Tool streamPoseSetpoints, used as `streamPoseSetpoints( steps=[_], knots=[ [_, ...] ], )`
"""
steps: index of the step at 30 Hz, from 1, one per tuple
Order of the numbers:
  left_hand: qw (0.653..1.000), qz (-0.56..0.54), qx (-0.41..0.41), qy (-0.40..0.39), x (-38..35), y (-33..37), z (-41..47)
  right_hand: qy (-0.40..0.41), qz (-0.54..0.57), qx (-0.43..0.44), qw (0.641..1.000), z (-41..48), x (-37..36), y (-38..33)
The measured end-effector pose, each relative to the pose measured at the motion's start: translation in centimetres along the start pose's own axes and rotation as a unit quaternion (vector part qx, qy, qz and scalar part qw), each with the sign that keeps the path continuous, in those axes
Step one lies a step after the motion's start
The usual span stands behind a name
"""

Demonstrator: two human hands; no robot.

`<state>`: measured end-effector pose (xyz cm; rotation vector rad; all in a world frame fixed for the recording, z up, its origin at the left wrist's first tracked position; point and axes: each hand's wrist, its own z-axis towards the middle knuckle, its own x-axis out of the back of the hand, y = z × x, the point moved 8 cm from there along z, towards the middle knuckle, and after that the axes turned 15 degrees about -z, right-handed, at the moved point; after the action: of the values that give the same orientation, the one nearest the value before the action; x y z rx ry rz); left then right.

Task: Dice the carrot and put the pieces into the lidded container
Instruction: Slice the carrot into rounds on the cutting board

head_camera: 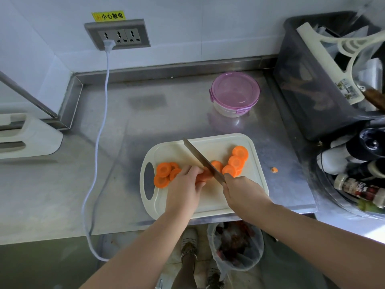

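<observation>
- Several orange carrot rounds (164, 174) are clustered at the handle end of the white cutting board (210, 143); more rounds (236, 161) are overlapped toward its right side.
- One carrot piece (205, 176) is pinned mid-board under the curled fingers of the left hand (184, 188).
- Across that piece the knife (200, 159) is laid diagonally, handle gripped by the right hand (242, 190), tip pointed far-left.
- Behind the board, apart from it, the lidded container (235, 93) is set with its purple lid clipped on.
- One small carrot bit (274, 170) is left on the steel counter (125, 142), near the board's right edge.
- At the right, room is taken by a dark bin (312, 90) and bottles (358, 188); a white cord (100, 132) is draped over the counter left of the board.
- The board's near edge is set close to the counter front; bare steel is seen between board and container.
</observation>
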<state>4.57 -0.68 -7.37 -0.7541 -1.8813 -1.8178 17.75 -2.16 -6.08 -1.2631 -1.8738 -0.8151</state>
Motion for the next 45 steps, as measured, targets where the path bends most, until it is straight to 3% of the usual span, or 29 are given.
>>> streamPoseSetpoints(
  steps=[6, 15, 19, 22, 32, 45],
  knots=[
    [1.000, 0.005, 0.002, -0.007, 0.0, 0.0, 0.0, 0.008, 0.089, -0.039, 0.995, 0.7, -0.5, 0.5],
    [1.000, 0.015, 0.000, -0.002, 0.0, 0.2, -0.2, 0.023, 0.120, -0.035, 0.992, 0.9, -0.2, 0.4],
    [1.000, 0.012, -0.014, 0.006, 0.1, 0.2, -0.5, 0.069, 0.138, -0.037, 0.987, 0.0, 1.3, 1.6],
    [1.000, -0.011, -0.010, 0.022, 0.2, 0.1, -0.5, 0.095, 0.126, -0.026, 0.987, -1.1, 2.3, 1.8],
    [0.998, 0.010, -0.042, 0.047, -0.3, 0.6, -1.0, 0.071, 0.034, -0.004, 0.997, -1.4, 0.8, 1.4],
    [0.996, 0.028, -0.060, 0.053, -0.3, 0.8, -0.9, 0.062, 0.026, -0.002, 0.998, -1.3, 0.4, 0.9]
  ],
)
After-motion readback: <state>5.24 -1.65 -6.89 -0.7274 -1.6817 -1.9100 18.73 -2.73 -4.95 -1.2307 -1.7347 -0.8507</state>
